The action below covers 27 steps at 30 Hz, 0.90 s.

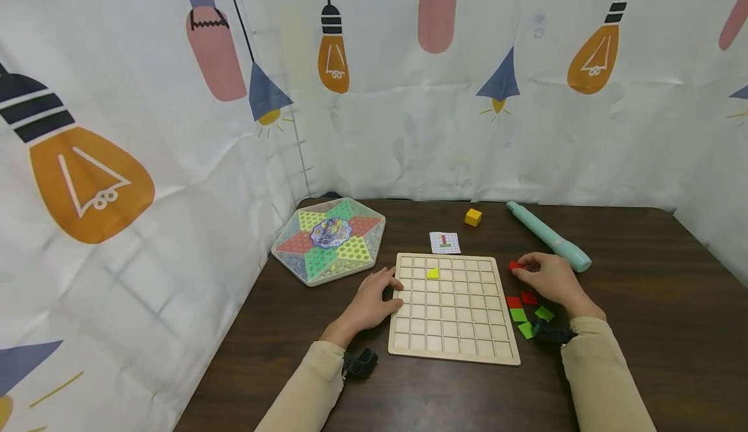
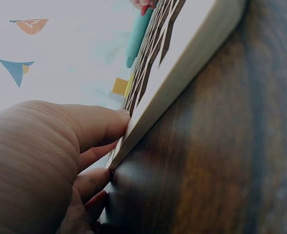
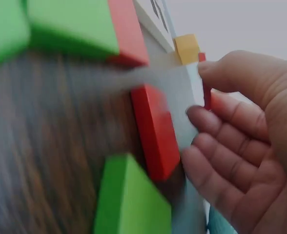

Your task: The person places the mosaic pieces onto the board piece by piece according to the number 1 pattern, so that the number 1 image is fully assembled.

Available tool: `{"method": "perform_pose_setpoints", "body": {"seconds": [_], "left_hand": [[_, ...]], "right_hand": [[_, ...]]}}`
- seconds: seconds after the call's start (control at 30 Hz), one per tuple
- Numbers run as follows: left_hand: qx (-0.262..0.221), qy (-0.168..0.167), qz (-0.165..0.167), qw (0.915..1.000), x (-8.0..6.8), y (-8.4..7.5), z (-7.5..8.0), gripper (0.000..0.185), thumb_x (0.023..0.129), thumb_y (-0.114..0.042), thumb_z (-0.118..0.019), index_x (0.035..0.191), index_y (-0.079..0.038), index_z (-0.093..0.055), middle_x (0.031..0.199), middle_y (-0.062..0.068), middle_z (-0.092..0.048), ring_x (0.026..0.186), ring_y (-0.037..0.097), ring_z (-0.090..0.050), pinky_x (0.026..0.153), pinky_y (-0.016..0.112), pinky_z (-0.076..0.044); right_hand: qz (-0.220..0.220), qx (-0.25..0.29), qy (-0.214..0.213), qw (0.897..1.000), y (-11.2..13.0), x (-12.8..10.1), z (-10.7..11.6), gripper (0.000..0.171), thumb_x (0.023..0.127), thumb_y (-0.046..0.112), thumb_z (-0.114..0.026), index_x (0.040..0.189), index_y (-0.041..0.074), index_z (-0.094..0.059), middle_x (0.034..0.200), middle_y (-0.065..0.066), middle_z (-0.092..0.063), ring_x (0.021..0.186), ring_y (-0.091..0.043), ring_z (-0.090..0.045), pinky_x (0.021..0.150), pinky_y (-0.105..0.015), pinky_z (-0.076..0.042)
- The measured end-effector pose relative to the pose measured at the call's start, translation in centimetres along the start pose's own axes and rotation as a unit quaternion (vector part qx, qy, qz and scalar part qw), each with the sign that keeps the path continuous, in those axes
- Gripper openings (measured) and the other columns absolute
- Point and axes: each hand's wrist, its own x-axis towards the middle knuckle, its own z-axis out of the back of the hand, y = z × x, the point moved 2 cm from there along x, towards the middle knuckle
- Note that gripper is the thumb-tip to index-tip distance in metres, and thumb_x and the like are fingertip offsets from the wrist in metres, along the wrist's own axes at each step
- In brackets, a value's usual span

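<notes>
A pale wooden grid board (image 1: 452, 334) lies flat on the dark table, with one yellow triangle piece (image 1: 432, 273) in a cell near its top left. My left hand (image 1: 390, 287) rests against the board's left edge; in the left wrist view its fingertips (image 2: 115, 122) touch the edge of the board (image 2: 187, 68). My right hand (image 1: 524, 267) is just right of the board and pinches a small red piece (image 1: 515, 265) at its fingertips. Loose red tiles (image 1: 514, 302) and green tiles (image 1: 517, 315) lie below that hand; a red tile (image 3: 155, 129) and a green tile (image 3: 129, 200) fill the right wrist view.
A hexagonal Chinese checkers box (image 1: 329, 240) sits at the table's left. Behind the board lie a small pattern card (image 1: 445, 242), a yellow cube (image 1: 473, 217) and a teal tube (image 1: 549, 245). A printed curtain closes off the left and the back.
</notes>
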Motion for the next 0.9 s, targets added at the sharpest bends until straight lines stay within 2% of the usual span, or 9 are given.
{"method": "perform_pose_setpoints", "body": {"seconds": [0.2,0.33,0.43,0.63,0.8,0.9], "left_hand": [[-0.003,0.002,0.002,1.0000,0.0,-0.1,0.0,0.019,0.094,-0.018,-0.064,0.112,-0.012,-0.065,0.156,0.014,-0.033,0.147,0.030,-0.023,0.120,0.050,-0.011],[-0.002,0.002,0.002,1.0000,0.0,-0.1,0.0,0.020,0.094,-0.018,-0.064,0.113,-0.012,-0.065,0.156,0.013,-0.033,0.147,0.030,-0.023,0.120,0.050,-0.011],[0.001,0.002,0.002,1.0000,0.0,-0.2,0.0,0.020,0.094,-0.018,-0.064,0.113,-0.012,-0.065,0.156,0.013,-0.034,0.147,0.030,-0.023,0.120,0.051,-0.012],[0.003,0.004,-0.002,1.0000,0.1,-0.3,0.0,0.021,0.094,-0.018,-0.064,0.114,-0.011,-0.065,0.156,0.013,-0.034,0.147,0.030,-0.023,0.120,0.051,-0.012],[-0.001,0.002,0.001,1.0000,0.1,-0.3,0.1,0.021,0.094,-0.017,-0.064,0.114,-0.010,-0.065,0.155,0.014,-0.034,0.147,0.031,-0.023,0.120,0.051,-0.012],[0.000,0.001,0.004,1.0000,0.0,-0.2,0.1,0.021,0.094,-0.017,-0.064,0.113,-0.010,-0.065,0.155,0.014,-0.034,0.147,0.031,-0.023,0.119,0.052,-0.012]], "right_hand": [[0.014,0.010,-0.010,1.000,1.0,0.4,-0.6,0.018,0.093,0.021,-0.067,0.101,0.005,-0.071,0.091,-0.007,-0.070,0.076,-0.020,-0.061,0.061,-0.032,-0.049],[0.011,0.001,0.000,1.000,1.4,0.5,-0.9,0.017,0.093,0.020,-0.066,0.102,0.007,-0.072,0.093,-0.008,-0.071,0.077,-0.019,-0.061,0.064,-0.036,-0.051],[0.012,-0.002,0.008,1.000,1.3,0.5,-1.0,0.021,0.093,0.021,-0.067,0.106,0.006,-0.072,0.099,-0.011,-0.071,0.083,-0.024,-0.063,0.069,-0.041,-0.054],[0.018,-0.004,0.048,0.999,0.6,0.1,-0.2,0.029,0.094,0.029,-0.067,0.111,0.007,-0.072,0.110,-0.016,-0.069,0.093,-0.030,-0.064,0.075,-0.046,-0.054],[0.015,0.008,0.084,0.996,-0.1,-0.4,0.9,0.035,0.093,0.031,-0.067,0.115,0.004,-0.070,0.111,-0.016,-0.068,0.094,-0.028,-0.063,0.075,-0.042,-0.055],[0.020,0.024,0.109,0.994,-0.3,-0.7,1.2,0.035,0.093,0.026,-0.067,0.117,0.002,-0.068,0.107,-0.013,-0.068,0.092,-0.024,-0.062,0.073,-0.037,-0.053]]}}
